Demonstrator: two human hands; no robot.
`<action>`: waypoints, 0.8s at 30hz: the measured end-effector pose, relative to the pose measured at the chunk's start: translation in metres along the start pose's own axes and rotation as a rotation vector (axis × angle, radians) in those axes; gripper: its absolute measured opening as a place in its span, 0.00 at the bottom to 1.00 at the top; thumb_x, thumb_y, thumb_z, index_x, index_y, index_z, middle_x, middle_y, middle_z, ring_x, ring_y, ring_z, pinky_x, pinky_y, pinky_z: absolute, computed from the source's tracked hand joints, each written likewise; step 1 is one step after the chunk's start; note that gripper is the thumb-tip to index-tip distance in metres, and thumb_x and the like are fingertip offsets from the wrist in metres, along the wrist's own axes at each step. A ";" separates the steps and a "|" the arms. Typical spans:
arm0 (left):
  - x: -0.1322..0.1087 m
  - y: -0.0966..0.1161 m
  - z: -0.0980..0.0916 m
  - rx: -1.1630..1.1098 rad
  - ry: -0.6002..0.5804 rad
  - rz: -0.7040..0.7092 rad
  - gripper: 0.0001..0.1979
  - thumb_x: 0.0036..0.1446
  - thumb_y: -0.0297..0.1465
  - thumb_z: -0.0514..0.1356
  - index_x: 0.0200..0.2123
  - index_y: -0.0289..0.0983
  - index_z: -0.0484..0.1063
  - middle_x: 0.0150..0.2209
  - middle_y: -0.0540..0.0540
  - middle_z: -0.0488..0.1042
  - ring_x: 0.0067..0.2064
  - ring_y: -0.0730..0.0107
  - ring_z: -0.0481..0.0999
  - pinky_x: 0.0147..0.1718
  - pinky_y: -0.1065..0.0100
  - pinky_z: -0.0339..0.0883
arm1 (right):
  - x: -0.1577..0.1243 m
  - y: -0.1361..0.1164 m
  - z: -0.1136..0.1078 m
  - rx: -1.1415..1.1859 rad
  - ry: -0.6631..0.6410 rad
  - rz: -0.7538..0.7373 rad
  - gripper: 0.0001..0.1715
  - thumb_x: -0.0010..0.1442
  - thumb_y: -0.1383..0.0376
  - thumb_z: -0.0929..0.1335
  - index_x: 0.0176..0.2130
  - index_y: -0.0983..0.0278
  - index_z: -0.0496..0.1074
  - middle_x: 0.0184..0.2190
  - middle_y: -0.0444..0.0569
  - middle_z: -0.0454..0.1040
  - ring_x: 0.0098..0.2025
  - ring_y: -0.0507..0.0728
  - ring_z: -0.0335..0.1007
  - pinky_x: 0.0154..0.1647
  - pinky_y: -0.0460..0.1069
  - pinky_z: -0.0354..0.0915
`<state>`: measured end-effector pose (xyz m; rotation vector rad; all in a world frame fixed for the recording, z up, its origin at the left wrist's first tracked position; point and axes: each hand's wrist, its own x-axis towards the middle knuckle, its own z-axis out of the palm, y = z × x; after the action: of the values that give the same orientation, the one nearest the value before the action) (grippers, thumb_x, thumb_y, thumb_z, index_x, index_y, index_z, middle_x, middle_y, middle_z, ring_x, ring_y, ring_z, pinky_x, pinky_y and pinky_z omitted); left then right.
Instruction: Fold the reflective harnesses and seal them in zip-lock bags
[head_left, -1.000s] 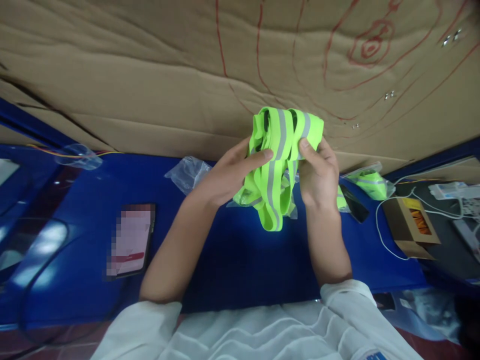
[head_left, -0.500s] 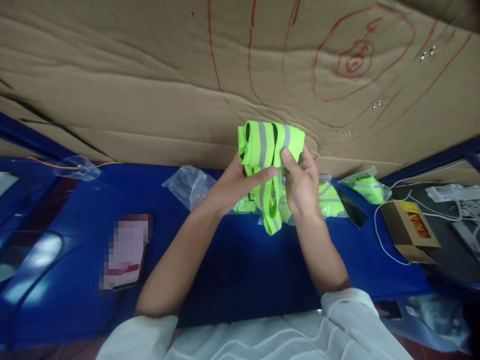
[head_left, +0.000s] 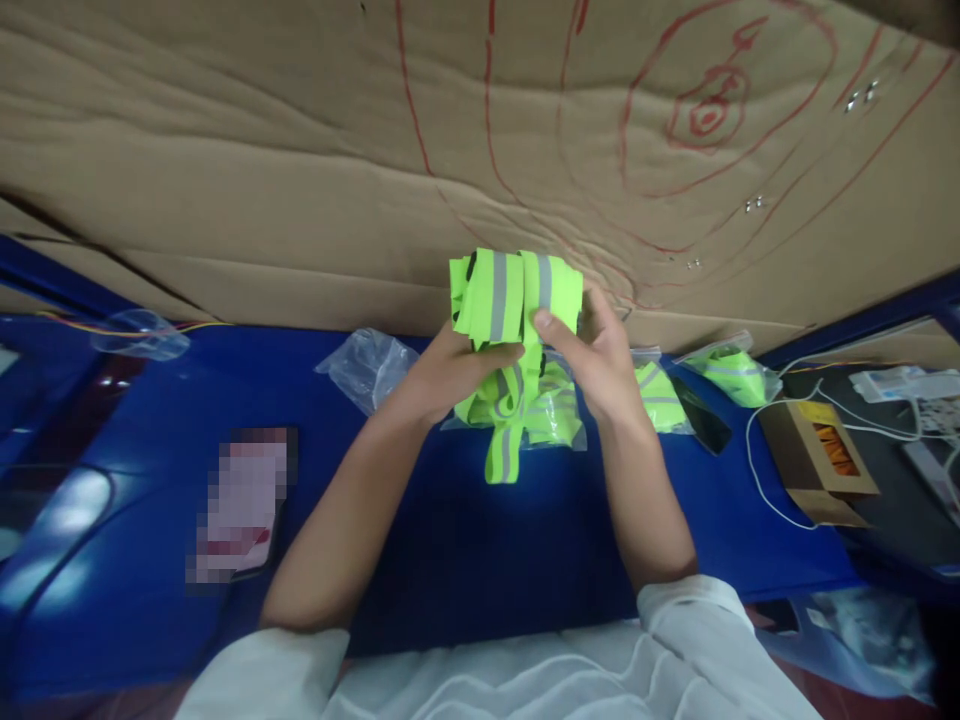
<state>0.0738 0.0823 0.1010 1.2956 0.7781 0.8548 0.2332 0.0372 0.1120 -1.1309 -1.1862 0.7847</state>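
A folded bundle of neon-yellow reflective strap (head_left: 495, 295) with grey stripes is held up between both hands over the blue table. My left hand (head_left: 454, 375) grips its lower left side, the thumb lying across the bottom. On the right side, my right hand (head_left: 596, 345) pinches the bundle with the thumb on its front face; the other fingers are behind it. Loose loops of strap (head_left: 502, 455) dangle below. Beneath and behind them on the table lies a clear bag with neon-yellow material (head_left: 559, 415).
An open clear plastic bag (head_left: 367, 370) lies left of my hands. More bagged neon-yellow pieces (head_left: 660, 398) (head_left: 735, 375) and a dark phone (head_left: 705, 415) are to the right. A cardboard box (head_left: 817, 460) stands near white cables. Another phone (head_left: 244, 505) lies left; a cardboard wall (head_left: 300, 200) rises behind.
Both hands and the strap bundle have shifted slightly left in view. The hanging loops swung left and spread, uncovering more of the bagged material behind them.
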 end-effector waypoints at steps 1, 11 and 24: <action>-0.001 -0.001 0.001 -0.023 -0.006 -0.039 0.21 0.50 0.34 0.72 0.48 0.37 0.82 0.47 0.44 0.84 0.51 0.51 0.82 0.52 0.55 0.75 | 0.001 0.001 -0.004 0.013 -0.028 0.025 0.35 0.56 0.47 0.78 0.58 0.53 0.69 0.57 0.47 0.77 0.60 0.61 0.74 0.65 0.57 0.72; 0.001 0.006 0.010 -0.425 -0.131 -0.279 0.20 0.42 0.28 0.76 0.42 0.39 0.82 0.39 0.46 0.84 0.45 0.55 0.84 0.41 0.62 0.77 | 0.009 0.013 -0.012 0.070 -0.044 0.070 0.36 0.54 0.51 0.80 0.56 0.55 0.69 0.51 0.47 0.79 0.54 0.62 0.78 0.62 0.60 0.75; -0.006 0.019 0.014 -0.647 -0.270 -0.219 0.35 0.60 0.63 0.60 0.53 0.40 0.79 0.42 0.44 0.81 0.55 0.48 0.81 0.49 0.56 0.78 | 0.005 0.005 -0.023 -0.147 -0.064 -0.340 0.23 0.61 0.59 0.76 0.53 0.54 0.68 0.53 0.47 0.76 0.59 0.62 0.75 0.62 0.59 0.71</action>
<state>0.0806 0.0716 0.1220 0.7115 0.3685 0.6579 0.2570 0.0372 0.1090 -0.9908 -1.4625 0.4818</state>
